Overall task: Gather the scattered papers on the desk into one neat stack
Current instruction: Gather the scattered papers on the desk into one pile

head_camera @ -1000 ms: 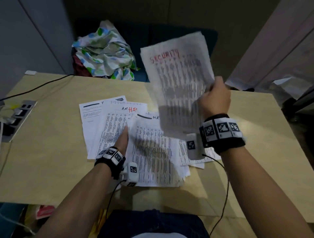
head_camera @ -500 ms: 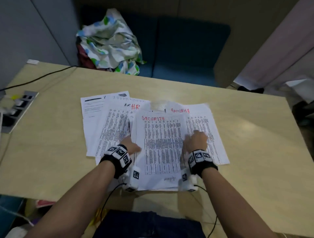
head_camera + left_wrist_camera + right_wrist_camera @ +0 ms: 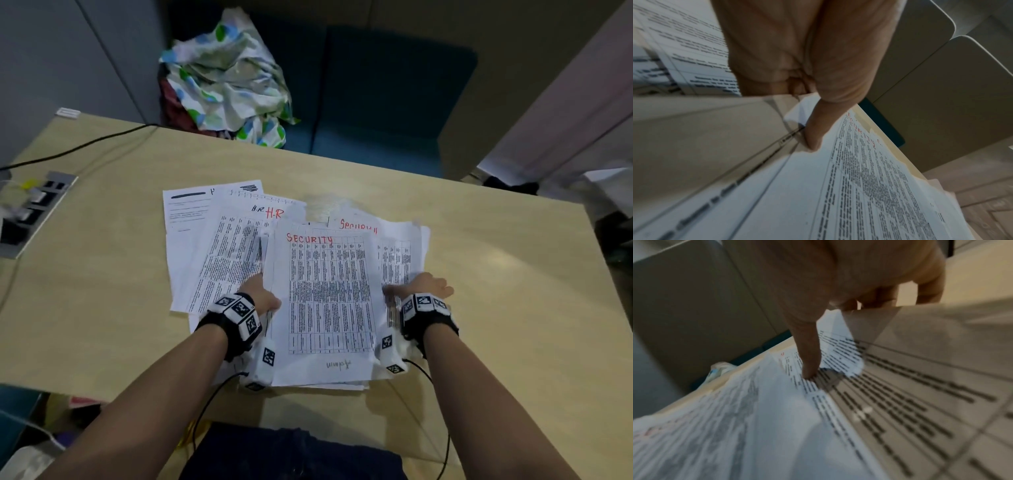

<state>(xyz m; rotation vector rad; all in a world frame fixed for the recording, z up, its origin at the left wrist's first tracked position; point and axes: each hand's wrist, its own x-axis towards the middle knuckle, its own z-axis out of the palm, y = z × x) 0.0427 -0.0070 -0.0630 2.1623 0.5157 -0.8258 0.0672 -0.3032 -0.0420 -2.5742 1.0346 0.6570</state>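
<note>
The pile of papers (image 3: 322, 308) lies near the front edge of the desk (image 3: 496, 308), its top sheet headed SECURITY in red. My left hand (image 3: 262, 296) pinches the pile's left edge, thumb (image 3: 816, 129) on top, fingers curled beneath. My right hand (image 3: 428, 287) grips the right edge the same way, thumb (image 3: 807, 353) pressing onto the print. More sheets marked H.R (image 3: 233, 246) fan out toward the left, still loose. A black cable (image 3: 78, 147) crosses the far left corner, and a crumpled cloth (image 3: 226, 78) lies beyond the far edge.
</note>
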